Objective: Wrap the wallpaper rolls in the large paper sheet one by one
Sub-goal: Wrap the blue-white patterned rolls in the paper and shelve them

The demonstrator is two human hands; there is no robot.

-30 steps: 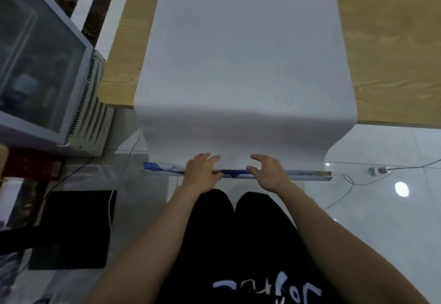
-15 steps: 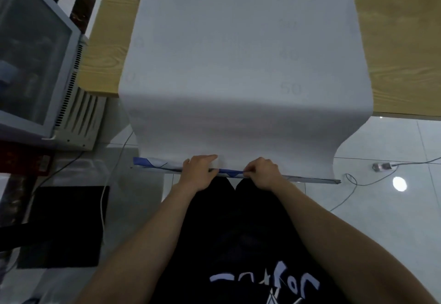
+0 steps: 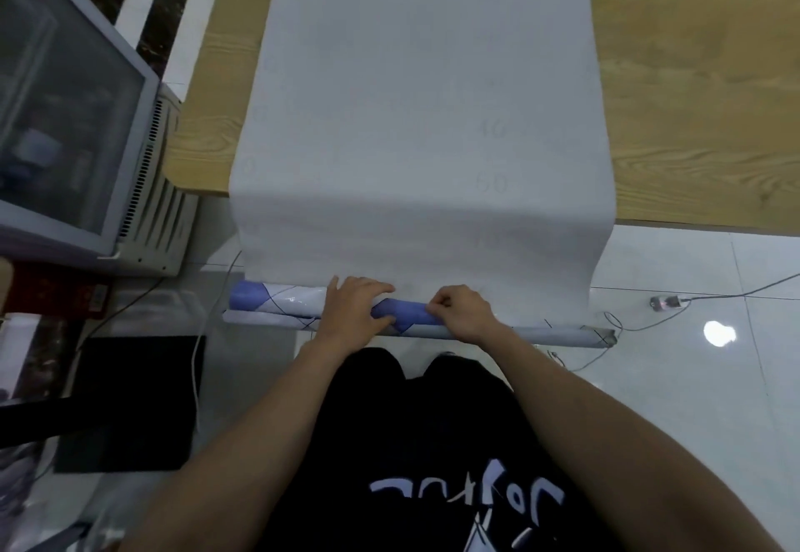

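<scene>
Since a second ago the roll [image 3: 277, 306] at the sheet's [image 3: 422, 118] hanging edge has thickened, both hands, left [image 3: 353, 313] and right [image 3: 463, 313], closed on it, so wrapping looks underway.

Paper sheet [image 3: 424, 109] runs off the top edge. My hands [image 3: 353, 311] cover the wallpaper roll's [image 3: 277, 304] middle. Faint numbers on sheet, mostly unreadable. Surface [image 3: 692, 118] cut off at right.
</scene>
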